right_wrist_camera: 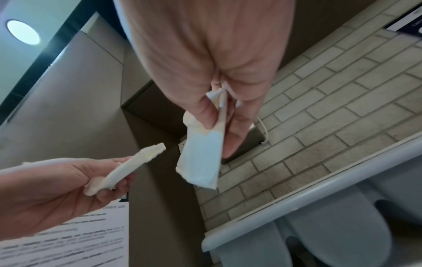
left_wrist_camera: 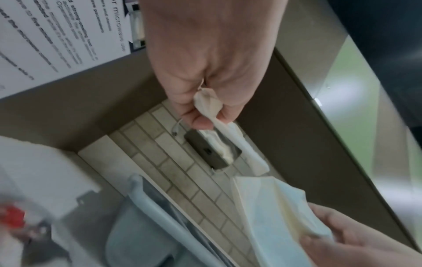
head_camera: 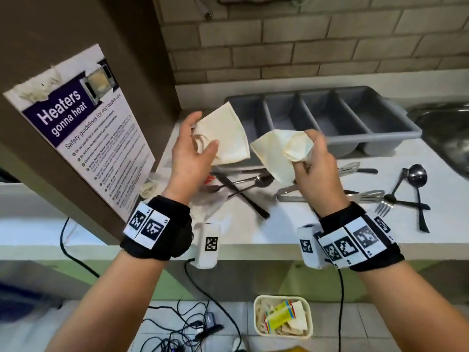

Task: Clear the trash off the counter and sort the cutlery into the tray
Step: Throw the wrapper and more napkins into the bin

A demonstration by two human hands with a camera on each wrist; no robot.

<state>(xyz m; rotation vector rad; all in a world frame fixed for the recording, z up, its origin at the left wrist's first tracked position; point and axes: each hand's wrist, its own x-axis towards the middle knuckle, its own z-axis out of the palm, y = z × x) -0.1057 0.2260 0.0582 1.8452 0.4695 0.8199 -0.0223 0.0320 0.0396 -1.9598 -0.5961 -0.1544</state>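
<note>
My left hand (head_camera: 196, 146) holds a cream paper napkin (head_camera: 225, 134) above the counter, pinching it between thumb and fingers (left_wrist_camera: 200, 121). My right hand (head_camera: 313, 158) grips a second, crumpled napkin (head_camera: 281, 151) close beside it; that napkin (right_wrist_camera: 200, 155) hangs from the fingers. Behind both stands the grey cutlery tray (head_camera: 396, 115) with several compartments. Knives, spoons (head_camera: 256, 181) and tongs (head_camera: 289, 195) lie scattered on the white counter (head_camera: 253, 232) under my hands. A ladle (head_camera: 416, 176), spatula (head_camera: 370, 196) and fork (head_camera: 383, 208) lie to the right.
A small cream bin (head_camera: 283, 317) with paper scraps and a yellow wrapper sits on the floor below the counter edge. A brown cabinet with a microwave poster (head_camera: 76, 128) rises at the left. A metal sink (head_camera: 446, 133) lies at the right. More wrappers (head_camera: 208, 199) lie near my left wrist.
</note>
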